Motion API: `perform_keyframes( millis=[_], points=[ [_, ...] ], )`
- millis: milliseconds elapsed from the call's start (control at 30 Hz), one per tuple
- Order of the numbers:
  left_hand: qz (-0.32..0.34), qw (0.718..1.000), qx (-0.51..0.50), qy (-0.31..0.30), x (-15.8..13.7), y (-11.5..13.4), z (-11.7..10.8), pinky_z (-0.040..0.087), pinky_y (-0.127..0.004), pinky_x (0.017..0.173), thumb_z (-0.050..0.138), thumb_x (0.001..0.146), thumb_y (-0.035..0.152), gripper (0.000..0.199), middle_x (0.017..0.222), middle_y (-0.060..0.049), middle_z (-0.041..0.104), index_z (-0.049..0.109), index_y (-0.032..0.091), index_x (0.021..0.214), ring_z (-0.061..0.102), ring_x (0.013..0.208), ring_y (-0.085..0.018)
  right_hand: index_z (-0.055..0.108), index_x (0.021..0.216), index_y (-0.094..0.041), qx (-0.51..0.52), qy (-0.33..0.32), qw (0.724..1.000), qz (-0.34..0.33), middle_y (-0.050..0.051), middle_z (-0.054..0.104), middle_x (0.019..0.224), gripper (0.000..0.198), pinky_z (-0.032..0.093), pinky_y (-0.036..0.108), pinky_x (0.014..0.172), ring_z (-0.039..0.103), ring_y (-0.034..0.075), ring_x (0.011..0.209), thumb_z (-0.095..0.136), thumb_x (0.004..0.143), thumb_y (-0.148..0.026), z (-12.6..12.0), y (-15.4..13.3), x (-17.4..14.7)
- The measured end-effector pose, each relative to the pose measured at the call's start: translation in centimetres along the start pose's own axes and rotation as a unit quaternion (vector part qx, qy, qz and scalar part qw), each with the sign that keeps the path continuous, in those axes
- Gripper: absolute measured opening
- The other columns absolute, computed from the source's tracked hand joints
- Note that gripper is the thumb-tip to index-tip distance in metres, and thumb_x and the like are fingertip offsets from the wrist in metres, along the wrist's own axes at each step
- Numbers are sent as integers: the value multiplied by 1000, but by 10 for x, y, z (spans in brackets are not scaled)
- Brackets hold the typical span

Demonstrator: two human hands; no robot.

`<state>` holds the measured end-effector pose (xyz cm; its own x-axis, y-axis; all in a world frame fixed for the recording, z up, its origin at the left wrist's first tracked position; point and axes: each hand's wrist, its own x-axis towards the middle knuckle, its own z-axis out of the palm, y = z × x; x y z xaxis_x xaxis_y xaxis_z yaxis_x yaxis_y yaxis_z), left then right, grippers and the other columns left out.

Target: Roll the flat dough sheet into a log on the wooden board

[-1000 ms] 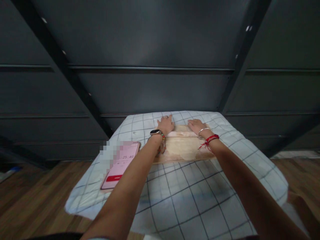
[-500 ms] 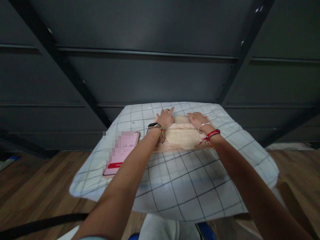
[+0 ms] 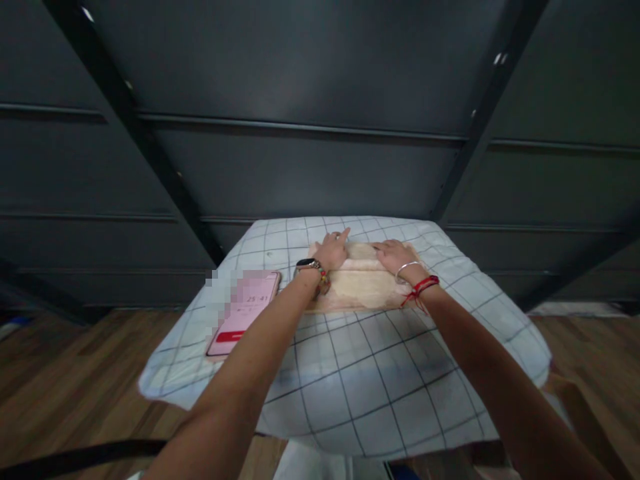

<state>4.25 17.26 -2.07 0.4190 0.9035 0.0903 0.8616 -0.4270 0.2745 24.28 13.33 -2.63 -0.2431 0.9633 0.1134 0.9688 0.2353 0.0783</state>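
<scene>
Left hand palm down, fingers spread over left end of beige pad. Right hand over right end, fingers close together; can't tell from here whether it pinches. Pad lies crosswise on checked cloth, ridge running lengthwise. Pink-screened phone beside left forearm. Dark wall beyond.

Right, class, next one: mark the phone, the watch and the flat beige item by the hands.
Phone [image 3: 249, 312]: head view, on the screen.
Watch [image 3: 305, 263]: head view, on its dark face.
Beige item [image 3: 364, 285]: head view, on its pale near part.
</scene>
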Motion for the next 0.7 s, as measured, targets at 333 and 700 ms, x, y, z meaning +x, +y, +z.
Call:
perform_keyframes(
  millis=[333,700],
  points=[
    [-44,999,19,-13,20,-4,-4,32,-58,101,41,80,21,71,143,-16,37,20,18,148,31,132,-34,51,132,-20,16,-44,999,12,8,49,138,44,31,36,101,43,23,123,32,92,-24,1,4,23],
    [-69,997,16,-21,19,-2,-7,31,-59,99,41,80,18,72,142,-16,38,19,20,148,35,130,-35,42,140,-18,48,-48,997,43,10,44,142,50,28,41,105,37,25,129,30,93,-28,0,4,26]
  ],
)
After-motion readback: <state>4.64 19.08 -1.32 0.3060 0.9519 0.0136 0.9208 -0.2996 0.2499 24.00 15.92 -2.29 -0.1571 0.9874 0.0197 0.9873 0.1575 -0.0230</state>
